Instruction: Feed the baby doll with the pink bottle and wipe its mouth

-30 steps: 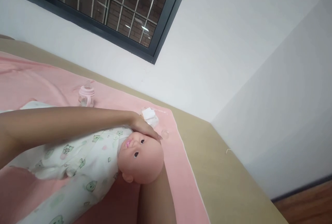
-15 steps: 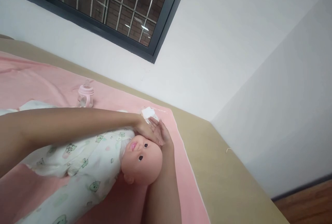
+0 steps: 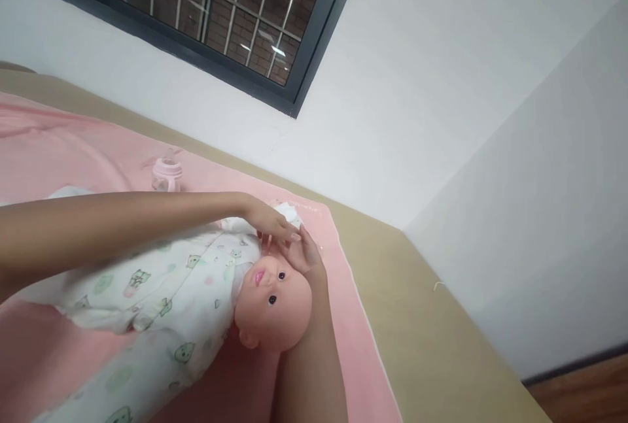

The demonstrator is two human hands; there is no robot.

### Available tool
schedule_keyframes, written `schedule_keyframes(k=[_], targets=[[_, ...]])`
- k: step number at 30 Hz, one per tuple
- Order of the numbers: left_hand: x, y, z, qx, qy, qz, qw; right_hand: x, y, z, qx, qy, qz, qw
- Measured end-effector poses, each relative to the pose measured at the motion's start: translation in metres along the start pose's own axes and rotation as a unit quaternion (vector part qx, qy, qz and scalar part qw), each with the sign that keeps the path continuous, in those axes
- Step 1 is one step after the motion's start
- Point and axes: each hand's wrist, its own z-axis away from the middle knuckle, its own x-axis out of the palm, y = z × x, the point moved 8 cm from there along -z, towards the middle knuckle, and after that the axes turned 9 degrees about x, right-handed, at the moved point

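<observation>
Lying just beside left hand [image 3: 265, 218] and right hand [image 3: 308, 255]: doll [image 3: 275, 310]; hands overlapping; cannot tell whether pinching anything

The doll's head [image 3: 282, 321] looks, from where I stand, like smooth plastic with a faint sheen; its outfit [image 3: 199, 295] is matt printed cloth. The pink sheet [image 3: 360, 338] is soft, dull fabric, lightly creased. The bottle [image 3: 167, 170] seems clear, glossy plastic. The white wall [image 3: 432, 96] is matt; the window bars [image 3: 234, 4] gleam like metal.

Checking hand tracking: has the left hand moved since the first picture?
Yes; the left hand moved slightly up, closer to the fixed window frame.
</observation>
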Motion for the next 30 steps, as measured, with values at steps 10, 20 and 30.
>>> schedule_keyframes(k=[10, 20, 30], targets=[[-0.049, -0.036, 0.051, -0.047, 0.264, 0.035, 0.963, 0.001, -0.005, 0.002, -0.011, 0.003, -0.027, 1.0], [-0.043, -0.054, 0.023, -0.056, 0.273, 0.208, 0.938, 0.017, -0.007, 0.015, -0.004, -0.074, 0.033, 0.997], [-0.047, -0.043, 0.04, -0.03, 0.319, 0.237, 0.917, 0.014, -0.008, 0.014, -0.002, -0.061, 0.037, 0.997]])
